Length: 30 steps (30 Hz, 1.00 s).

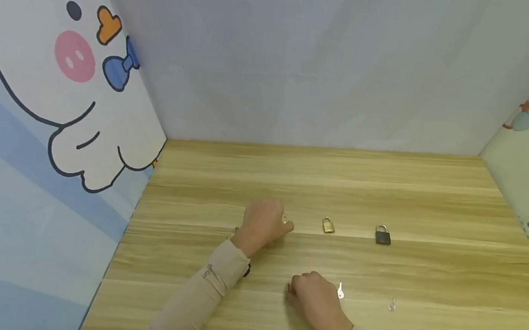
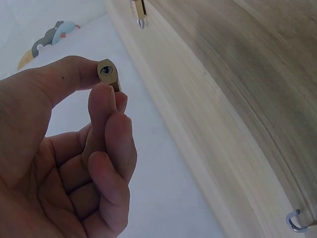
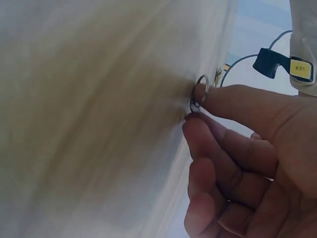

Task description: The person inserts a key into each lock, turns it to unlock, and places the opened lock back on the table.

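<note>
My left hand (image 1: 262,225) is over the left-middle part of the wooden table. Its thumb and index finger pinch a small brass padlock (image 2: 107,73), with the round keyhole end showing in the left wrist view. My right hand (image 1: 318,304) is low at the tabletop, nearer the front. Between its thumb and index fingertip it pinches a thin metal key ring (image 3: 206,82); whatever hangs from the ring is mostly hidden by the fingers. Just right of that hand lies a silver key (image 1: 340,291).
A brass padlock (image 1: 328,226) and a black padlock (image 1: 383,236) lie to the right of my left hand. Farther right at the front is a small key on a ring (image 1: 392,306). A metal shackle (image 2: 295,223) shows near the left wrist. Printed cloth walls (image 1: 331,86) border the table (image 1: 458,207).
</note>
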Motion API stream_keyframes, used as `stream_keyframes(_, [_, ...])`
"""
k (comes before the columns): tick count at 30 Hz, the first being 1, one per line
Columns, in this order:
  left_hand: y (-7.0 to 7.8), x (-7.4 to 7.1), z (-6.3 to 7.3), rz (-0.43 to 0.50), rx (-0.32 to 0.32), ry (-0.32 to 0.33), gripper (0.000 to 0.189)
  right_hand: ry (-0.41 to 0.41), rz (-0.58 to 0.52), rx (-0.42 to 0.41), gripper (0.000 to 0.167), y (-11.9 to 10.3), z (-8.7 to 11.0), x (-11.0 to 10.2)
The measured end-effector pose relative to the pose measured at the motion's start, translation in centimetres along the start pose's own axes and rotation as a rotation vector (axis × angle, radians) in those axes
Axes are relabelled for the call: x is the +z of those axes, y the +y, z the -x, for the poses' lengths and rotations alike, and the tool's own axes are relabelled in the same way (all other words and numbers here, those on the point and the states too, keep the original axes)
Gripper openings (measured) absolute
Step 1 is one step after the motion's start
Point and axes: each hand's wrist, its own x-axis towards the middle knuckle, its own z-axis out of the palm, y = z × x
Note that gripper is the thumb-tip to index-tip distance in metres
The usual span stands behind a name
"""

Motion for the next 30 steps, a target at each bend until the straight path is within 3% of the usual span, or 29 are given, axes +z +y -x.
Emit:
stream_keyframes(4, [-0.1,0.1,0.2,0.019,0.003,-0.002,0.055,-0.016,-0.082,0.022,0.022,0.0,0.0,0.2])
stream_keyframes(13, [-0.5,-0.2,0.4,0.076,0.018,-0.003,0.056,-0.096,-0.488,0.081,0.008,1.2,-0.2,-0.1])
stream_keyframes(25, [-1.0,-0.9,0.7,0.15,0.005,-0.041,0.057,-0.198,-0.915,0.093,0.025,3.5,-2.7,-1.0])
stream_keyframes(30, [-1.1,-0.9,0.8,0.177,0.009,-0.049,0.057,-0.261,-1.057,0.134,0.03,3.9,-4.0,-1.2])
